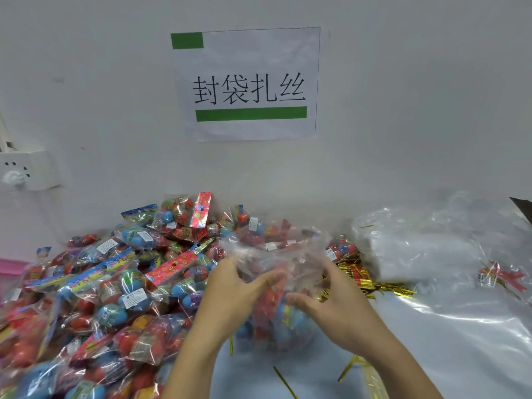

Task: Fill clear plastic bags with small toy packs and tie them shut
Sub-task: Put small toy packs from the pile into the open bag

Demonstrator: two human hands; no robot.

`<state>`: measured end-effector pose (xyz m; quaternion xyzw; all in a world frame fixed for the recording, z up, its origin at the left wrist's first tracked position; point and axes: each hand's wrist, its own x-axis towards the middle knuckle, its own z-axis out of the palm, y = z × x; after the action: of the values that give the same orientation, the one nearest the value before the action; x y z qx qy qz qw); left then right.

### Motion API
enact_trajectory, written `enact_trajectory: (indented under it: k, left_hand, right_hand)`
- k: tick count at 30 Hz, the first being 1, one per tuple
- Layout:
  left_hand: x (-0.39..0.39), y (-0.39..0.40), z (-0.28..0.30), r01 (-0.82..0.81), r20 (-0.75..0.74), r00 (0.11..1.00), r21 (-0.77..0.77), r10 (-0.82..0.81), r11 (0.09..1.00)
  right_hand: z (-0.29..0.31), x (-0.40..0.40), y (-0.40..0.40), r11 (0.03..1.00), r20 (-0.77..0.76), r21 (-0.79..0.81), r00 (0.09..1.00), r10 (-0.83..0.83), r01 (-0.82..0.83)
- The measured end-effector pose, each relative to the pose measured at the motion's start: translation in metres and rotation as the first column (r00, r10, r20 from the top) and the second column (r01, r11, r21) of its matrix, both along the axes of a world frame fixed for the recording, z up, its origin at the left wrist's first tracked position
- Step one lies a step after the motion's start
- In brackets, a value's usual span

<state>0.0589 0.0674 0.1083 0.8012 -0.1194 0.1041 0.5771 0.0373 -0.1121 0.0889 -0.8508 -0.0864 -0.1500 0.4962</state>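
item: clear plastic bag (276, 272), part-filled with red and blue toy packs, standing on the counter (431, 341) directly in front of the person, between the two hands. long axis roughly upright; mouth points up and slightly away toward the wall, loose film bunched and blurred at the top.

left hand (230, 295): holds the bag's left side, thumb and fingers curled round the film near the neck. right hand (331, 298): holds the right side, fingers curved inward against the plastic; how firmly it pinches cannot be told through the blur. judged purpose: both hands gather the open neck together so it can be tied.

supply: heap of toy packs (100, 283) fills the counter to the left, within reach for loading. gold twist ties (362, 280) lie in a bundle just right of the bag, a few loose ones (283, 381) near the wrists, handy for closing. stack of empty clear bags (426, 249) farther right.

wall: paper sign (247, 84) with green bars; power socket (26, 168) at left.
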Motion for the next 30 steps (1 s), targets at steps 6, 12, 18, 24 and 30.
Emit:
enact_trajectory:
  k: [6, 12, 18, 24, 30]
  left_hand:
    - [-0.002, -0.009, -0.001, -0.014, 0.092, 0.995, -0.122, 0.026, 0.992]
    - [-0.002, -0.012, 0.007, 0.012, 0.192, 0.981, -0.203, 0.027, 0.979]
    - [0.002, -0.011, 0.008, -0.025, 0.217, 0.974, -0.162, 0.060, 0.986]
    - [0.003, 0.000, 0.007, 0.029, 0.149, 0.989, -0.093, -0.015, 0.995]
    - [0.001, -0.002, 0.005, 0.098, 0.127, 0.988, -0.050, -0.091, 0.994]
  right_hand:
    - [0.006, 0.001, -0.006, 0.992, 0.066, 0.122, 0.997, -0.029, 0.021]
    - [0.017, -0.001, -0.008, 0.976, 0.197, 0.216, 0.980, -0.005, -0.038]
    - [0.019, 0.010, 0.002, 0.962, 0.183, 0.261, 0.983, 0.032, -0.080]
    - [0.012, 0.017, 0.009, 0.956, 0.157, 0.274, 0.985, 0.067, -0.108]
    - [0.009, 0.009, 0.012, 0.953, 0.166, 0.271, 0.982, 0.092, -0.135]
